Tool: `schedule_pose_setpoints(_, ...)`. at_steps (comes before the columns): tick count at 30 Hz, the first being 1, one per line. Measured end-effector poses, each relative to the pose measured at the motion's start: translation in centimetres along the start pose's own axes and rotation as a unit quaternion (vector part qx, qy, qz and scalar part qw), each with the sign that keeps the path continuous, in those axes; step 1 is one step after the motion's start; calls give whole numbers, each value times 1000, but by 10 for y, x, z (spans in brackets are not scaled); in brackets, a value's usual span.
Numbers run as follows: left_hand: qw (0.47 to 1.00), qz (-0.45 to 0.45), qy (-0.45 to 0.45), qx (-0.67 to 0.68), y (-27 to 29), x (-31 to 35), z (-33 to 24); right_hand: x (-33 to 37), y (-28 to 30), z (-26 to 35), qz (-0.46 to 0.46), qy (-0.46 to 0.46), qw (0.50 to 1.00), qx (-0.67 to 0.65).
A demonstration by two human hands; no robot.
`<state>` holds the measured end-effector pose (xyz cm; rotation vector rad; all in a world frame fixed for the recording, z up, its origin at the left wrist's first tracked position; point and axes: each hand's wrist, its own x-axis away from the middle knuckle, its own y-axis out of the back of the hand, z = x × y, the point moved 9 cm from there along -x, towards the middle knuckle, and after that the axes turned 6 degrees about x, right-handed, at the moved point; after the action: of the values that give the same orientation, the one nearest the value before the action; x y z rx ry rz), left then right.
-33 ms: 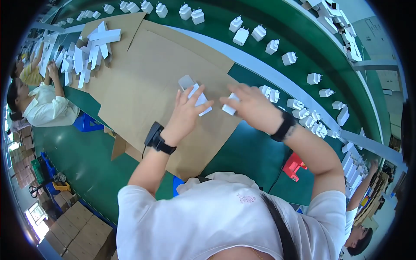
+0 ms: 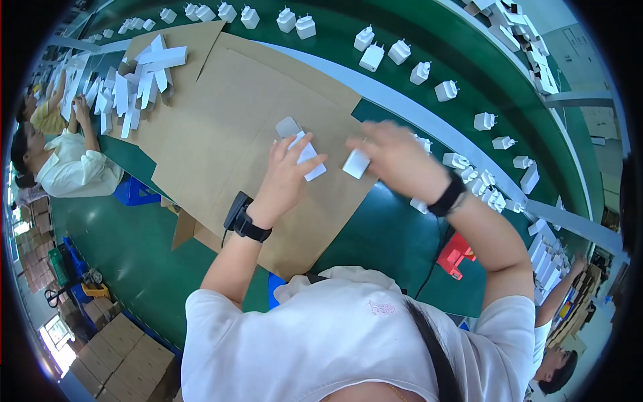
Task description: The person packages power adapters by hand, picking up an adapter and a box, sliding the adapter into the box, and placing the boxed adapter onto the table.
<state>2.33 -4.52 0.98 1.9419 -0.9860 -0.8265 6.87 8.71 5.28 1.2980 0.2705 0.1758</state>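
My left hand [image 2: 287,175] grips a slim white carton [image 2: 309,158] over the brown cardboard sheet, with fingers and thumb across it. The carton's end flap [image 2: 289,127] stands open at the far end. My right hand [image 2: 396,159], smeared by motion, is just right of a small white block [image 2: 356,163], which looks like a plug charger. Whether its fingers touch the block cannot be made out. Several white plug chargers [image 2: 469,175] lie partly behind that hand.
A brown cardboard sheet [image 2: 221,134] covers the green table. Folded white cartons [image 2: 144,77] pile at its far left. Spaced chargers [image 2: 399,51] line the green belt beyond. A red tool [image 2: 456,256] lies at right. Co-workers [image 2: 70,161] sit at left and lower right.
My right hand has shifted slightly right, and its fingers no longer cover the white block, which shows more fully. The left hand and carton have barely moved.
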Motion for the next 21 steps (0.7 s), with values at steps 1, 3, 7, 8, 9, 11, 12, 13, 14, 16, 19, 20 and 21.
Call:
schedule_pose_setpoints(1, 1000, 0, 0, 0, 0, -1, 2, -7, 3, -24, 104, -76, 992, -15)
schedule_pose_setpoints(3, 983, -88, 57, 150, 16, -23, 19, 2, 46, -83, -32, -124, 991, -39)
schedule_pose_setpoints(7, 966, -175, 109, 157, -3, -134, 11, 22, 48, -209, 6, -348, 932, 96)
schedule_pose_setpoints(8, 970, -154, 141, 122, -20, -159, 13, 24, 45, -225, 17, -381, 917, 113)
schedule_pose_setpoints(9, 972, -133, 174, 86, -37, -184, 19, 18, 41, -226, 43, -385, 911, 142)
schedule_pose_setpoints(11, 957, -78, 275, 41, -80, -218, 40, 7, 27, -226, 69, -386, 900, 193)
schedule_pose_setpoints(12, 942, -62, 328, 45, -96, -227, 50, 5, 14, -234, 76, -386, 897, 203)
schedule_pose_setpoints(13, 932, -28, 358, 51, -111, -234, 57, 4, 3, -240, 92, -387, 892, 216)
schedule_pose_setpoints(14, 921, 9, 386, 56, -121, -238, 62, 6, -7, -247, 109, -390, 885, 228)
schedule_pose_setpoints(16, 928, 15, 373, 20, -124, -248, 61, 8, -18, -256, 100, -382, 896, 201)
schedule_pose_setpoints(19, 949, 34, 311, 35, -122, -250, 51, 18, -20, -268, 85, -385, 905, 163)
schedule_pose_setpoints(20, 955, 27, 288, 65, -113, -248, 45, 24, -15, -266, 65, -372, 911, 167)
schedule_pose_setpoints(21, 968, 57, 238, 63, -97, -249, 18, 44, -3, -269, 56, -382, 903, 191)
